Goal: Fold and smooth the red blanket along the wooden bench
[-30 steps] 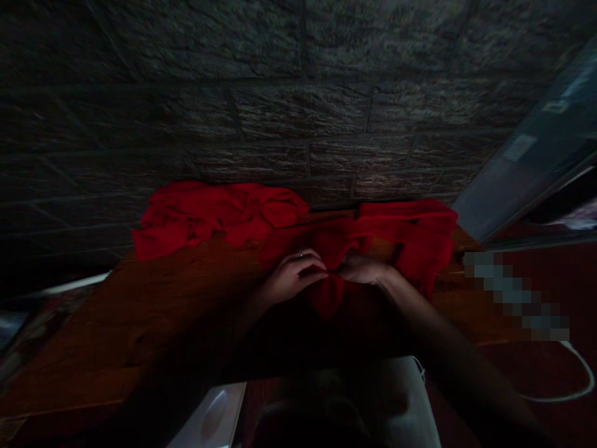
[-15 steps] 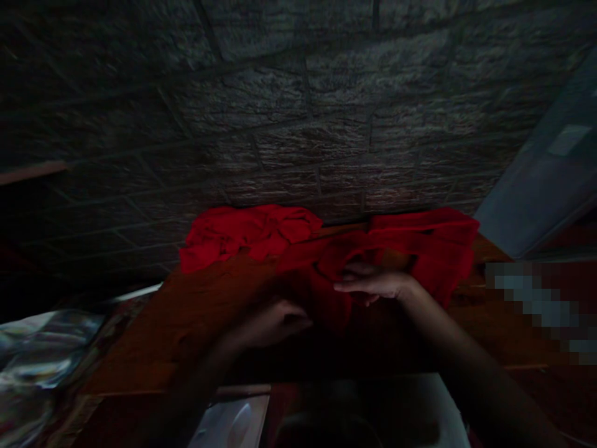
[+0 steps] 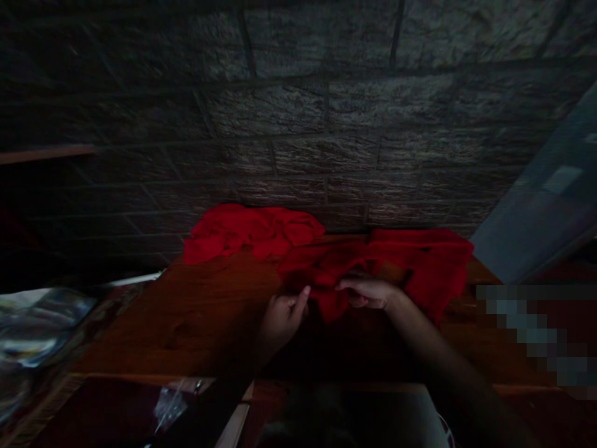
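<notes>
A red cloth (image 3: 401, 261) lies crumpled on a dark wooden table (image 3: 205, 311), against a stone-block wall. My right hand (image 3: 366, 291) is closed on a fold of this cloth near its middle. My left hand (image 3: 282, 314) sits just left of it, fingers curled with the index raised, pinching the cloth's near left edge. A second red cloth (image 3: 252, 230) lies bunched at the back of the table, left of the first. The scene is very dim.
The grey stone-block wall (image 3: 298, 124) rises right behind the table. A pale slanted panel (image 3: 541, 205) stands at the right. Shiny crumpled material (image 3: 32, 323) lies at the far left. A dark flat object with clear plastic (image 3: 163, 404) is near the front edge.
My left hand has moved up from the near table edge to the cloth's left edge. My right hand has stayed on the cloth. The camera has tilted, showing more of the wall.
</notes>
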Tool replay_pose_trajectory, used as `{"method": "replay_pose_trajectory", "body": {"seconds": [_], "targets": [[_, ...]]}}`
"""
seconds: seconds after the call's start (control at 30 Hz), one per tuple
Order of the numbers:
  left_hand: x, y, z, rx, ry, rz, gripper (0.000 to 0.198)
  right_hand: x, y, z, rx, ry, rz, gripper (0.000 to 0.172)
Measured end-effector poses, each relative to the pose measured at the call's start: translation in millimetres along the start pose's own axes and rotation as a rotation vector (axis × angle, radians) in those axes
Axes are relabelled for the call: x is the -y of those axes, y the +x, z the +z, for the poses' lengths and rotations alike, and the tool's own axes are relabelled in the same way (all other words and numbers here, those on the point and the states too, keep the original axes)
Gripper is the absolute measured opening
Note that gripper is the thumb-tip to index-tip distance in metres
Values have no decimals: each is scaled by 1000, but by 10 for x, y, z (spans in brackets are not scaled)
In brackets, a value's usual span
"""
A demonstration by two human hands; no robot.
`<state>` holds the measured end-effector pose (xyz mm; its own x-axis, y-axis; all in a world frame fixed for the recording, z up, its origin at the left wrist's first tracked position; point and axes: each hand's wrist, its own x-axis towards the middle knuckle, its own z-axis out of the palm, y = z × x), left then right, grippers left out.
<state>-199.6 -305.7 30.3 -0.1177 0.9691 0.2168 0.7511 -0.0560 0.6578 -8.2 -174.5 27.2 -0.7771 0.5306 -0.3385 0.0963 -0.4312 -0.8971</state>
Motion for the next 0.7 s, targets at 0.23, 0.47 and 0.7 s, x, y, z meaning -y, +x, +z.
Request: {"method": "replay_pose_trajectory", "body": {"seconds": [0.23,0.47,0.7], "targets": [[82,-43,13,2,-45,80,29,-12,19,-6,-66,22,-55,38],[89,160,162,-62,-758,-206,40,-34,30,14,29,108,0,41],[24,267,183,229,-1195,-437,51,-17,38,37,24,105,15,39]]}}
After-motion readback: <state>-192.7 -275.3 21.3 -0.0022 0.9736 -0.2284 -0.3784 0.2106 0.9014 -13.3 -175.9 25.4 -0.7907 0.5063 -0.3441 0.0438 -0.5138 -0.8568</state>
